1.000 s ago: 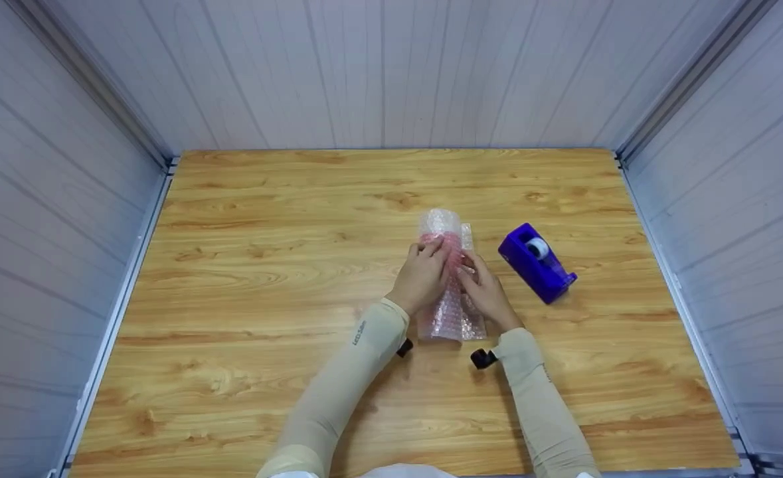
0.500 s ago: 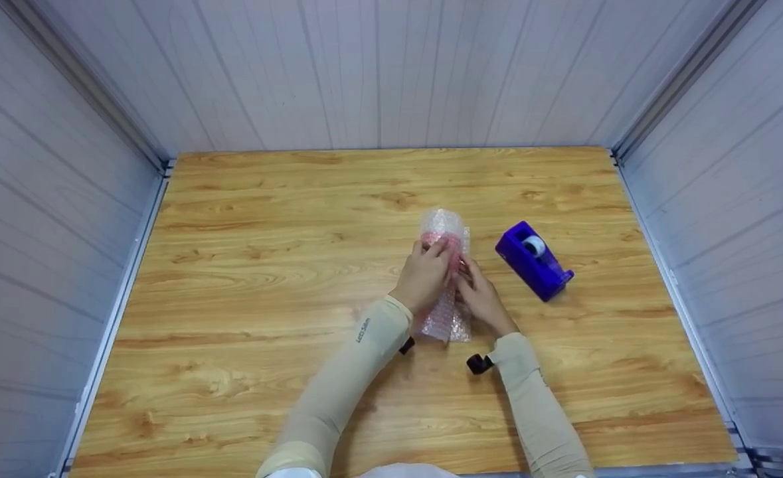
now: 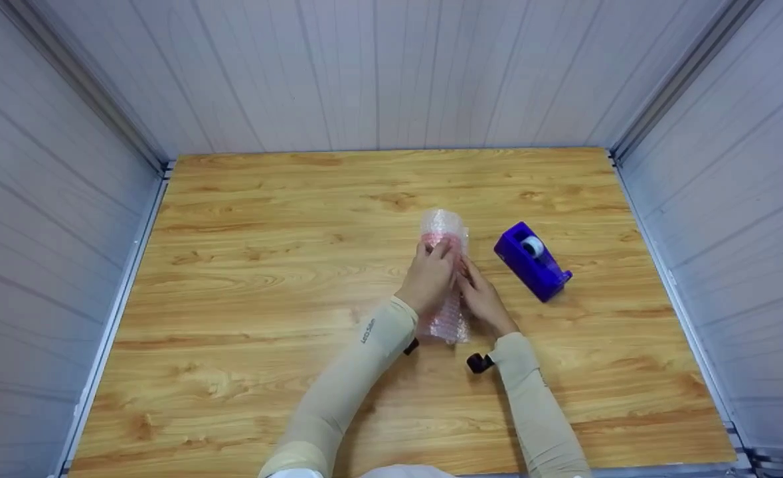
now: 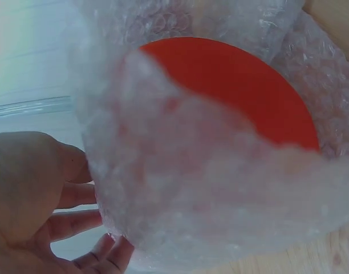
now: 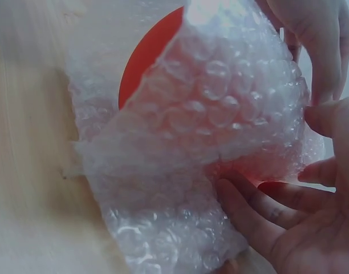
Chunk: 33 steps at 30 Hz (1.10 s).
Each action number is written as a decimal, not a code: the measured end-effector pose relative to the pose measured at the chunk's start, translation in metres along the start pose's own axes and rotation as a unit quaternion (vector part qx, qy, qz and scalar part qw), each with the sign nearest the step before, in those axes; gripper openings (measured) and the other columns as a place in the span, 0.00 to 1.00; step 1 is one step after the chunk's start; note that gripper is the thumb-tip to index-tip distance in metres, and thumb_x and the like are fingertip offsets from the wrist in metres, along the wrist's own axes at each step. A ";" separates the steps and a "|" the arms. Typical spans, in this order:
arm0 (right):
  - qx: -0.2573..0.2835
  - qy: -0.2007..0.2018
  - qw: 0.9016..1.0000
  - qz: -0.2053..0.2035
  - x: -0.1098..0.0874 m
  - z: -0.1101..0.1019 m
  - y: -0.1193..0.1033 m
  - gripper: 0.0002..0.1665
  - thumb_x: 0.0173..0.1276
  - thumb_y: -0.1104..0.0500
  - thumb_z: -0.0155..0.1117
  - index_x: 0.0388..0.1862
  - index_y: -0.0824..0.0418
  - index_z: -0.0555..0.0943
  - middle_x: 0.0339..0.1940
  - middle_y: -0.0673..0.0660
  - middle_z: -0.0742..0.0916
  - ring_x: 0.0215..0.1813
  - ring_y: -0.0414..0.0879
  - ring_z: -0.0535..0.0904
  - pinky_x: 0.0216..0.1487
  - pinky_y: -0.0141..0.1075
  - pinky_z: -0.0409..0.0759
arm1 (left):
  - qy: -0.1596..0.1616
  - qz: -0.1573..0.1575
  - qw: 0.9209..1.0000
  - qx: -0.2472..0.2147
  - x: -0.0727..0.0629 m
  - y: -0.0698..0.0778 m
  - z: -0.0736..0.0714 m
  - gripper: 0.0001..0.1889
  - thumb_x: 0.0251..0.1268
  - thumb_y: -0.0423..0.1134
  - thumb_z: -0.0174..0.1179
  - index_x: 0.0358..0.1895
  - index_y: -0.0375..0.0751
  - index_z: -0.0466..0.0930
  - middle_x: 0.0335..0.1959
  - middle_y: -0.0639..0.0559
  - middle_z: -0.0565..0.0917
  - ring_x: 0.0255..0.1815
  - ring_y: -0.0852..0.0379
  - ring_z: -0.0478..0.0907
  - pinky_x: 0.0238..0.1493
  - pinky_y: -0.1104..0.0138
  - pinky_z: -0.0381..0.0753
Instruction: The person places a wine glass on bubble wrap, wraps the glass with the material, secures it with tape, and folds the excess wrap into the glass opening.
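Observation:
Clear bubble wrap (image 3: 441, 220) is rolled round a red object with a round, flat end (image 4: 237, 85), lengthwise on the table. The lower end of the roll gapes and shows the red disc-shaped face; the rest shows pinkish through the bubbles. From the left, my left hand (image 3: 428, 277) grips the roll over its top. My right hand (image 3: 486, 302) holds the wrap along the right side, its fingers (image 5: 248, 211) curled in at the loose layer in the right wrist view. A flap of wrap (image 5: 169, 240) hangs out below that layer.
To the right of my right hand stands a blue tape dispenser (image 3: 530, 265) with a white roll in it. A wood-grain table (image 3: 265, 232) lies under everything, with pale panel walls (image 3: 378, 73) at the back and both sides.
The loose flap of bubble wrap on the right has drawn in against the roll, and my right hand has come slightly left with it. My left hand keeps its grip on top.

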State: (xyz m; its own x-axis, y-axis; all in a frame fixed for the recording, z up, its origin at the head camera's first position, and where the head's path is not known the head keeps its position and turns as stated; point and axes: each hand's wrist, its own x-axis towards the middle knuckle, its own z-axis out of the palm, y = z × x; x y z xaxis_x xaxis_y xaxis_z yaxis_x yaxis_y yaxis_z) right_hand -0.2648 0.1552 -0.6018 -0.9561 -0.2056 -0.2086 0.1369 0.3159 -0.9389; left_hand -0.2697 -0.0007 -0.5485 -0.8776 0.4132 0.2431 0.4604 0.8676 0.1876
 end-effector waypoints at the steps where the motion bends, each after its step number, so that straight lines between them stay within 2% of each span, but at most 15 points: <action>1: 0.002 0.000 1.000 0.005 0.000 -0.001 0.000 0.36 0.81 0.51 0.52 0.82 0.55 0.55 0.78 0.61 0.65 0.76 0.55 0.61 0.74 0.46 0.59 | 0.000 -0.008 1.000 -0.017 0.000 -0.001 -0.001 0.20 0.75 0.38 0.54 0.63 0.30 0.76 0.66 0.37 0.75 0.67 0.44 0.70 0.69 0.50 0.63; 3: 0.010 0.002 1.000 0.014 0.001 -0.002 0.001 0.38 0.80 0.48 0.53 0.82 0.55 0.54 0.78 0.61 0.65 0.77 0.55 0.59 0.75 0.44 0.57 | 0.004 -0.025 0.998 -0.056 0.000 -0.004 -0.001 0.18 0.75 0.36 0.53 0.61 0.29 0.77 0.65 0.35 0.75 0.65 0.41 0.71 0.69 0.52 0.65; 6: 0.002 0.011 1.000 0.024 0.001 -0.002 0.001 0.41 0.78 0.43 0.54 0.82 0.55 0.55 0.78 0.60 0.65 0.77 0.54 0.59 0.75 0.44 0.56 | 0.018 -0.039 0.995 -0.088 -0.001 -0.010 -0.002 0.15 0.73 0.33 0.54 0.57 0.29 0.78 0.62 0.35 0.76 0.61 0.40 0.73 0.65 0.55 0.69; 8: 0.006 0.015 0.999 0.027 0.001 -0.003 0.000 0.41 0.77 0.43 0.55 0.82 0.55 0.56 0.77 0.60 0.66 0.77 0.54 0.59 0.75 0.44 0.55 | 0.027 -0.035 0.995 -0.087 0.000 -0.014 -0.002 0.15 0.72 0.33 0.56 0.57 0.30 0.79 0.60 0.37 0.78 0.60 0.42 0.75 0.63 0.56 0.70; 12: 0.006 0.019 0.999 0.028 0.001 -0.003 -0.001 0.39 0.77 0.43 0.55 0.81 0.55 0.58 0.77 0.60 0.67 0.77 0.54 0.60 0.75 0.44 0.56 | 0.023 -0.035 0.995 -0.085 0.000 -0.019 -0.001 0.15 0.72 0.35 0.58 0.57 0.34 0.81 0.59 0.41 0.79 0.60 0.45 0.75 0.62 0.56 0.69; 18: -0.049 0.047 0.996 -0.049 0.003 -0.001 -0.004 0.32 0.78 0.54 0.57 0.75 0.66 0.66 0.69 0.67 0.74 0.71 0.59 0.68 0.71 0.48 0.64 | 0.011 -0.053 0.993 -0.106 0.000 -0.019 0.001 0.15 0.73 0.36 0.57 0.57 0.36 0.81 0.61 0.42 0.77 0.59 0.43 0.76 0.63 0.56 0.73; 23: -0.084 0.086 0.989 -0.084 0.002 -0.004 -0.006 0.26 0.76 0.59 0.60 0.69 0.69 0.72 0.62 0.68 0.79 0.64 0.61 0.75 0.66 0.49 0.71 | 0.001 -0.063 0.993 -0.096 0.000 -0.014 0.001 0.15 0.73 0.37 0.57 0.58 0.38 0.80 0.61 0.43 0.76 0.56 0.41 0.76 0.56 0.55 0.79; 29: -0.112 0.117 0.983 -0.083 0.001 -0.007 -0.004 0.23 0.75 0.59 0.62 0.64 0.68 0.77 0.56 0.69 0.80 0.60 0.62 0.77 0.64 0.51 0.72 | -0.016 -0.055 0.996 -0.067 0.004 -0.006 -0.001 0.16 0.74 0.39 0.56 0.59 0.38 0.80 0.62 0.42 0.76 0.59 0.41 0.74 0.55 0.56 0.80; 33: -0.120 0.121 0.983 -0.073 0.001 -0.009 -0.004 0.22 0.75 0.57 0.61 0.63 0.68 0.78 0.53 0.69 0.81 0.58 0.61 0.76 0.62 0.52 0.72 | -0.019 -0.052 0.997 -0.050 0.006 -0.002 -0.001 0.16 0.74 0.39 0.55 0.60 0.38 0.81 0.62 0.43 0.76 0.60 0.41 0.73 0.54 0.57 0.81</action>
State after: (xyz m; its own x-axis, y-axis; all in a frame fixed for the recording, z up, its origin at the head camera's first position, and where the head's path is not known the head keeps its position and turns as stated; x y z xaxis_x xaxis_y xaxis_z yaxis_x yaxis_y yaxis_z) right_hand -0.2683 0.1624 -0.5956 -0.9986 -0.0486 0.0227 -0.0445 0.5152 -0.8559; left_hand -0.2755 -0.0001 -0.5461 -0.9251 0.3339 0.1810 0.3756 0.8751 0.3053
